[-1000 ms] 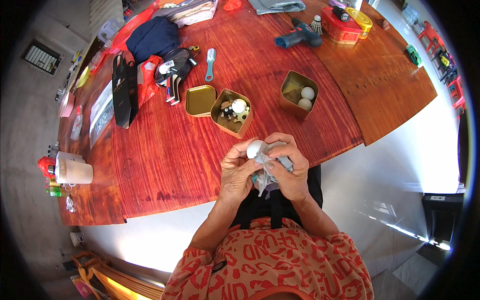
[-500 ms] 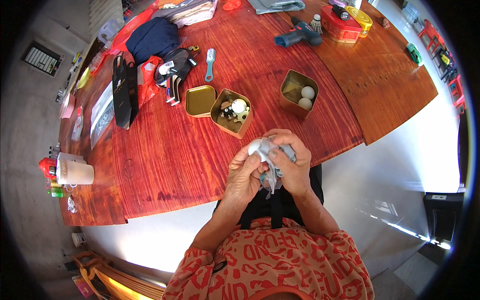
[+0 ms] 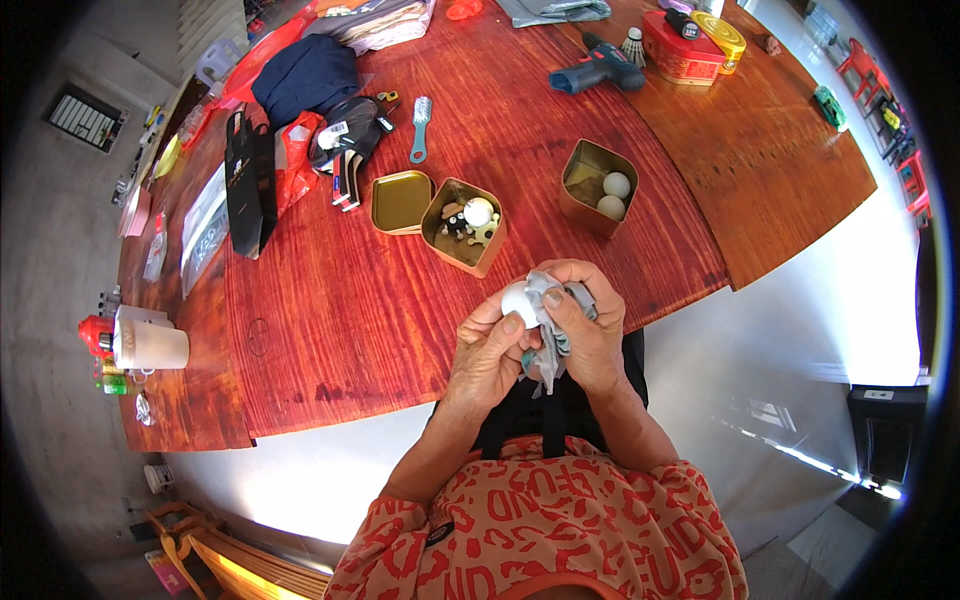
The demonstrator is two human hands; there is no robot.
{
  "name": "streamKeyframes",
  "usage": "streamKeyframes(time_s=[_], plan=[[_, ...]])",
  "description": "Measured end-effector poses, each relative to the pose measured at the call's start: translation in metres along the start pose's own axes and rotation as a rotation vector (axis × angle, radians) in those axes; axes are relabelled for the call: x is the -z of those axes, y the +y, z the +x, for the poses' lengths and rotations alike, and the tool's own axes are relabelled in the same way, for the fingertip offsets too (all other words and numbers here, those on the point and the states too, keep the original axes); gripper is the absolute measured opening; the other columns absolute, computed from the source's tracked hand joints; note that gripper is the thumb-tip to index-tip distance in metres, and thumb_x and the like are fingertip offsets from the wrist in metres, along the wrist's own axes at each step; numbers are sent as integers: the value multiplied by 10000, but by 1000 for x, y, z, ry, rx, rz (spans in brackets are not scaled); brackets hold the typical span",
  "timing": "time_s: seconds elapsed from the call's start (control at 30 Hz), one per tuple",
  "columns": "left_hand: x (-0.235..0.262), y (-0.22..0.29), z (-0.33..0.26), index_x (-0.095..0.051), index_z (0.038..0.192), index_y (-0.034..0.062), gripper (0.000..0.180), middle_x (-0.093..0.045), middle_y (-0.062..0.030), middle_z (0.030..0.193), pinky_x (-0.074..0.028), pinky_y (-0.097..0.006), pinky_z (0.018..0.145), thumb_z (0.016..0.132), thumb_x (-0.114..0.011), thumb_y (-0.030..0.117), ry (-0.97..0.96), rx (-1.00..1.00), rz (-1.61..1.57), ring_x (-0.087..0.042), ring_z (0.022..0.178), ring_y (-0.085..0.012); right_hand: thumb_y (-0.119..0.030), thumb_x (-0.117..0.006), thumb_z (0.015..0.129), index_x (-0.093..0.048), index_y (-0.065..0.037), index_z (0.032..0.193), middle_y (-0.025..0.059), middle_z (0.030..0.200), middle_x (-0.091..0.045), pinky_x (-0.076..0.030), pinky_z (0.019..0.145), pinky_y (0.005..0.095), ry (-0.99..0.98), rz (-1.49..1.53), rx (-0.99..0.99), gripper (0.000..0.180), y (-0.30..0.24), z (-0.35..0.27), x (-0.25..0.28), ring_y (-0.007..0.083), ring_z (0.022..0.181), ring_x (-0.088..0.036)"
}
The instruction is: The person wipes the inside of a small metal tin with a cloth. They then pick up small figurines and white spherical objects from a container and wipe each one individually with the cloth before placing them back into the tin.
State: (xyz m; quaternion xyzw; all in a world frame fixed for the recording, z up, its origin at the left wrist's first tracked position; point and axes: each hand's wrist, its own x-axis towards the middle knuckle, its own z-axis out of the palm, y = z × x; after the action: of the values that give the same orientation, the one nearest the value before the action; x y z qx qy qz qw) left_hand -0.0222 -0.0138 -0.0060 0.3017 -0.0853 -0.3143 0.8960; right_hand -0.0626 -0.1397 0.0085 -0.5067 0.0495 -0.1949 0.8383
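Note:
Close to the table's near edge, my left hand (image 3: pixel 482 350) pinches a smooth white ball (image 3: pixel 516 304), the size of a table tennis ball. My right hand (image 3: pixel 592 335) grips a crumpled grey cloth (image 3: pixel 550 350) and presses it against the ball's right side; part of the ball is covered. Just beyond my hands stands an open tin (image 3: pixel 487 258) holding another white ball (image 3: pixel 478 211) and small figures (image 3: pixel 456 222). A gold lid (image 3: pixel 402 202) lies at its left. Farther right, a second open tin (image 3: pixel 583 203) contains two white balls (image 3: pixel 616 185).
A teal-handled brush (image 3: pixel 419 140) and a cordless drill (image 3: pixel 600 70) lie farther back, near a shuttlecock (image 3: pixel 632 48) and red tin (image 3: pixel 682 55). Leftward are a black paper bag (image 3: pixel 250 185), dark blue cloth (image 3: pixel 308 82) and a white cup (image 3: pixel 155 343).
My right hand has shifted the cloth over the ball, and the ball has turned or moved slightly right in my fingers. The tins have stayed in place.

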Motion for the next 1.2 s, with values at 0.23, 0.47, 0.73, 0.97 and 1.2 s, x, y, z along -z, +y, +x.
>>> streamKeyframes(time_s=[0.23,0.47,0.73,0.97,1.2], plan=[[-4,7,3,-475,1304,0,458,-632,-86,1060,-529,-220,662,871,-619,25,66,13,154,-624,846,-115,-22,-609,845,-595,-40,985,70,992,-578,-481,715,228,-15,-287,231,142,7,3,9,92,851,-577],[2,10,0,-481,1301,8,533,-566,-71,1122,-542,-250,828,803,-654,-73,-16,-106,477,-583,1042,-153,28,-639,786,-610,-32,981,101,1099,-543,-476,754,251,-197,-334,254,206,-2,-7,21,143,947,-576],[-11,8,-3,-544,1204,3,511,-558,-78,1125,-539,-315,909,730,-699,-112,-51,-239,738,-584,1060,-181,-47,-597,873,-610,-18,961,7,882,-598,-455,680,202,-42,-177,-68,93,-10,2,13,55,802,-554],[-7,8,-5,-548,1075,29,435,-576,-62,1025,-538,-274,774,700,-718,-110,59,-226,653,-600,959,-146,19,-669,752,-619,-82,947,95,1088,-546,-475,809,310,-237,-520,317,225,-5,-3,8,203,978,-577],[-5,10,-3,-547,1070,6,399,-535,-62,1068,-517,-291,842,723,-728,-77,22,-363,1171,-597,989,-162,3,-656,776,-585,-68,952,74,988,-572,-485,698,284,-62,-535,245,202,0,-8,0,157,846,-596]])
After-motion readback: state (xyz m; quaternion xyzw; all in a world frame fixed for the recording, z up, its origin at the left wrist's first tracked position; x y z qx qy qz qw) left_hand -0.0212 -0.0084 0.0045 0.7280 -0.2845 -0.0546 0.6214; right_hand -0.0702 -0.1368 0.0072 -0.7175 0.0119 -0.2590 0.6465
